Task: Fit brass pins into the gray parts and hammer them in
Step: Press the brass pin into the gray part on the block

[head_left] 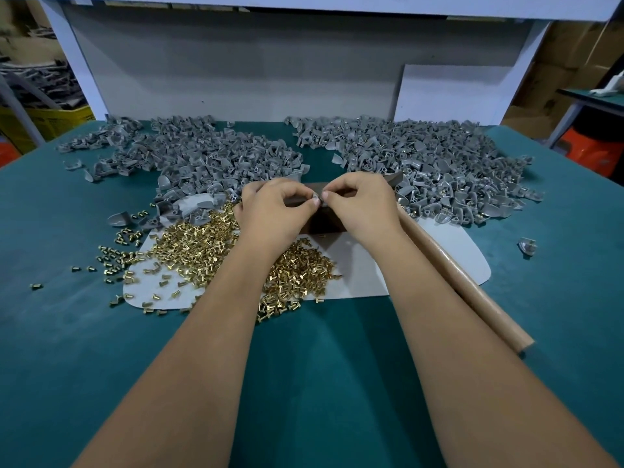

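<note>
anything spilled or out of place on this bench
Some strays. Brass pins have scattered off the left edge of the white sheet onto the green mat, one as far out as. A single gray part lies alone at the right, apart from the right pile. No damage shows.

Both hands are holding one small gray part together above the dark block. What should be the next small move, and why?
Probably seat the pin fully, then set the gray part down on the dark block. The left hand and right hand both pinch it, so neither is free for hammering yet.
</note>
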### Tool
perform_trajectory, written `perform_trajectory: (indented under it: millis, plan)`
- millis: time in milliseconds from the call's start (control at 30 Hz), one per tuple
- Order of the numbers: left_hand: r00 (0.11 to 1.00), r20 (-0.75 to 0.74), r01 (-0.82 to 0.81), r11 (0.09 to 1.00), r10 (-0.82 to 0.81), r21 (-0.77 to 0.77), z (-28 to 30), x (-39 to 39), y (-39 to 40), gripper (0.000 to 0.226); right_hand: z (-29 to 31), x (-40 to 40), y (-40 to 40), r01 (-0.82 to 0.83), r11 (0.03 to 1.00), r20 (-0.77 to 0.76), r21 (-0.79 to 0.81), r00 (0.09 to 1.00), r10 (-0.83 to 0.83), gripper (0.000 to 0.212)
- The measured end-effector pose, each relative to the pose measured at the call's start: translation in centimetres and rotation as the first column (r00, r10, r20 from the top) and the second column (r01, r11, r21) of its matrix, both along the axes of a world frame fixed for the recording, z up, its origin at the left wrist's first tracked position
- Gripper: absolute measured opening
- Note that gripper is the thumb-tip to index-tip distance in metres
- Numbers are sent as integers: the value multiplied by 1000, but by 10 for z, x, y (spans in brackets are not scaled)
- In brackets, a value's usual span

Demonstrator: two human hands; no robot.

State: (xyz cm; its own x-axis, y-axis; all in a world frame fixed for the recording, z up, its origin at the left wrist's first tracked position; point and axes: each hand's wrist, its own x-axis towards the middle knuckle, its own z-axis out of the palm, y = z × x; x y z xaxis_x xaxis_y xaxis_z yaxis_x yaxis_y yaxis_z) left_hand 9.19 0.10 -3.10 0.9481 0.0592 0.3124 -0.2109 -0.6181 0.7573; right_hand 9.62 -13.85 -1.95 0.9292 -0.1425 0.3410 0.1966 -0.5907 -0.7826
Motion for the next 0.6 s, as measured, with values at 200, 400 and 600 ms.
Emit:
perform_trajectory:
  millis: [200,400,600]
  plan:
    - [1000,16,-16,1000,16,-1,-1,0,-2,25,0,4,4,53,994,18,-90,998,-52,23]
    - [999,0,-37,999,37,2,-1,0,-3,25,-4,2,9,90,986,60,-139,995,-83,22]
    - [999,-2,-39,999,39,-4,-1,1,-4,23,-2,0,8,77,981,65,-181,996,-66,19]
